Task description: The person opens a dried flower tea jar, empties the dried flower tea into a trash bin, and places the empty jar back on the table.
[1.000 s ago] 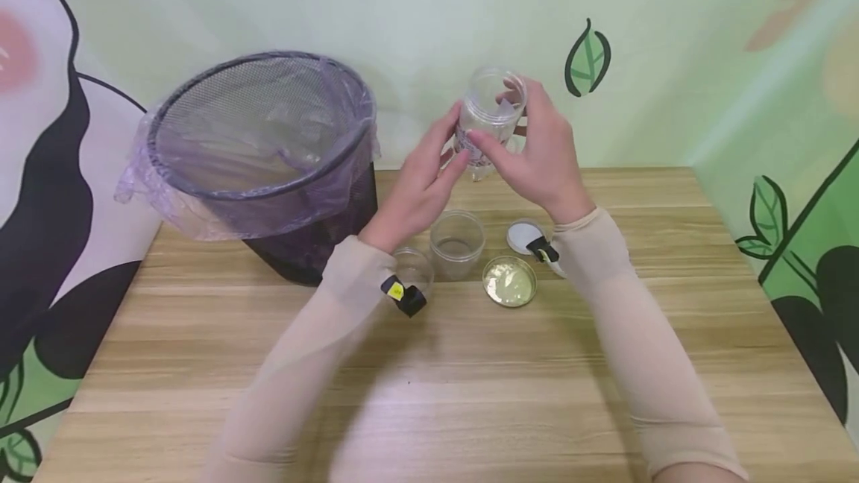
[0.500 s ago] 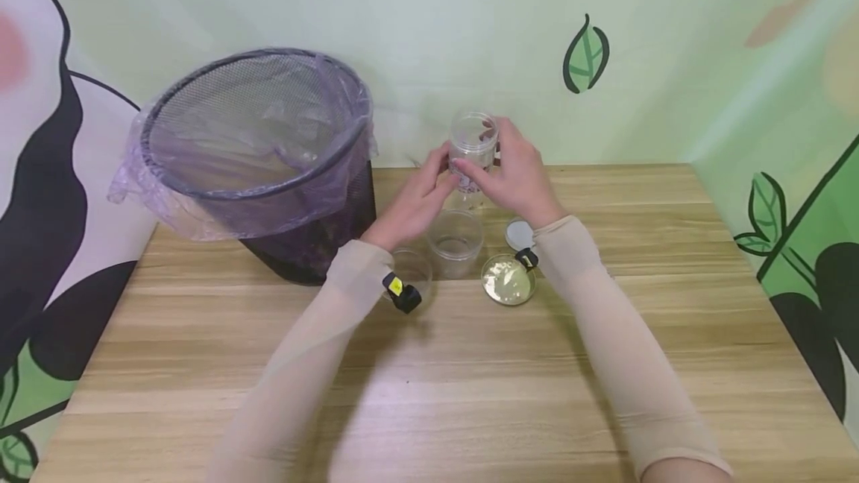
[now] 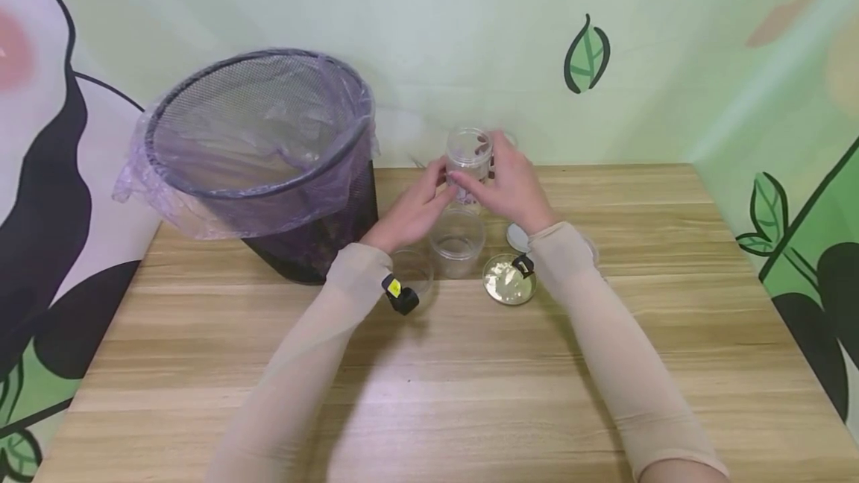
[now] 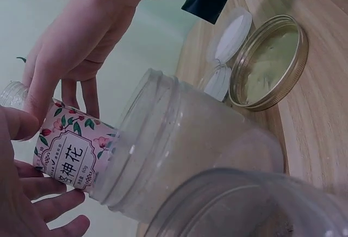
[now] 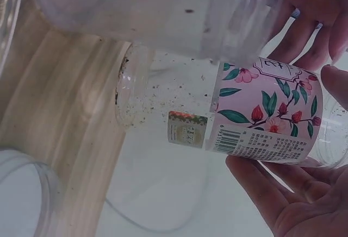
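Observation:
Both hands hold a clear plastic jar with a pink floral label, upright and mouth up. My left hand grips its left side. My right hand grips its right side, thumb across the front. Small dark crumbs cling to the jar's lower wall in the right wrist view. Right in front of it stands a wider clear open jar. Another clear open container is partly behind the left wrist camera. Whether the labelled jar's base touches the table cannot be told.
At the left stands a black mesh bin with a purple plastic liner. A gold lid and a white-lined lid lie on the wooden table near the right wrist. A patterned cloth hangs behind the table.
Both hands have lowered the labelled jar and shifted it slightly left, from raised in front of the cloth to just behind the wider jar. The other containers have stayed put.

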`<action>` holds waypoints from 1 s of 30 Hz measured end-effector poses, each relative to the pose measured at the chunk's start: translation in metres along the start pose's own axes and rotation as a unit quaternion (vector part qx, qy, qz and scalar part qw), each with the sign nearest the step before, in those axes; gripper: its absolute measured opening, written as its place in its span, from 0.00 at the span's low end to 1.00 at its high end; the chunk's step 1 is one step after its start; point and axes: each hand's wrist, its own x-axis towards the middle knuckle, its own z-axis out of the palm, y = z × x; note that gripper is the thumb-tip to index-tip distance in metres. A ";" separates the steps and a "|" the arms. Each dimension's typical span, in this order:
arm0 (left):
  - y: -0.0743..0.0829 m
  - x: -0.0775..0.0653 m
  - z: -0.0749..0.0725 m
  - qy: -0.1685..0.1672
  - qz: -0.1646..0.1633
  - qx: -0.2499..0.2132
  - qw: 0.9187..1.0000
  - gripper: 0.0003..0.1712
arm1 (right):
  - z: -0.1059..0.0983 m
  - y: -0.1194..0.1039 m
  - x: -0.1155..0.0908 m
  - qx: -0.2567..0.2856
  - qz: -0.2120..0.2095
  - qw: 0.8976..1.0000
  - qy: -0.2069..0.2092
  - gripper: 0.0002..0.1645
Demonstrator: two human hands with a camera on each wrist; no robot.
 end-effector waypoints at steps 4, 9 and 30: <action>-0.004 0.000 0.001 0.000 0.003 0.000 1.000 0.37 | 0.003 0.001 -0.001 0.004 0.002 1.000 -0.006 0.48; -0.008 0.000 0.002 -0.009 0.002 -0.002 1.000 0.37 | 0.004 0.001 -0.003 0.010 0.011 1.000 -0.015 0.48; -0.019 -0.008 0.006 -0.006 -0.030 0.010 0.999 0.42 | 0.012 0.008 -0.011 0.046 0.039 0.997 -0.043 0.51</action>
